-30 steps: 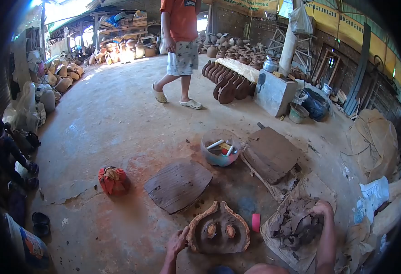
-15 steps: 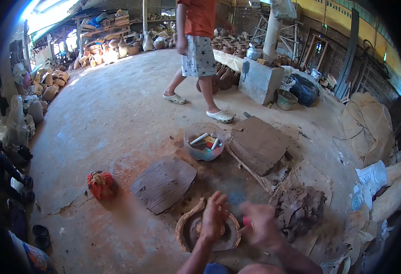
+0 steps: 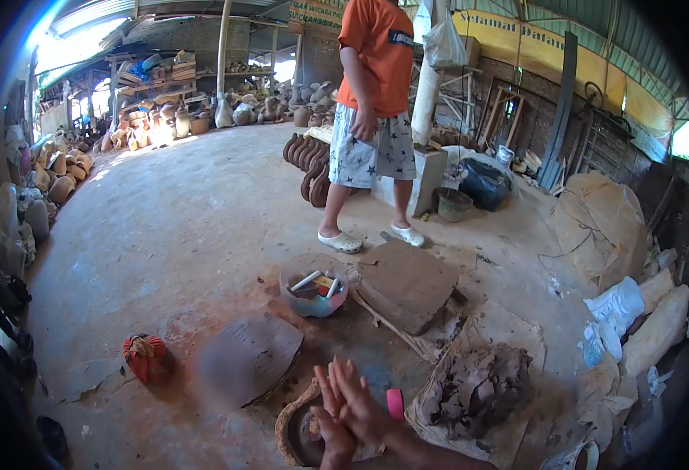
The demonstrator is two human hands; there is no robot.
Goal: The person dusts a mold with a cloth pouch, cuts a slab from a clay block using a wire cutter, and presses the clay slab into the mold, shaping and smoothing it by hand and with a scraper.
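Observation:
My left hand (image 3: 333,427) and my right hand (image 3: 364,407) meet palm to palm at the lower middle, fingers stretched out, with nothing visible between them. Beneath them lies a rounded mould (image 3: 286,427) with a rough tan rim and dark inside, partly hidden by the hands. A pink block (image 3: 395,405) stands just right of my right hand. Farther right, a heap of dark clay pieces (image 3: 482,388) rests on a cloth (image 3: 517,333). A grooved dark slab (image 3: 270,352) lies to the upper left of my hands.
Ahead are a clear bowl (image 3: 313,301) holding white rods and a flat brown slab (image 3: 407,282). A red bundle (image 3: 147,356) sits at left. Another person (image 3: 380,94) stands beyond the slab, near dark clay pieces (image 3: 309,160). Wrapped bundles (image 3: 603,227) line the right side.
My hands left the mould and clay heap and came together. The view has turned right and tilted up. The other person has moved right and stands behind the flat slab.

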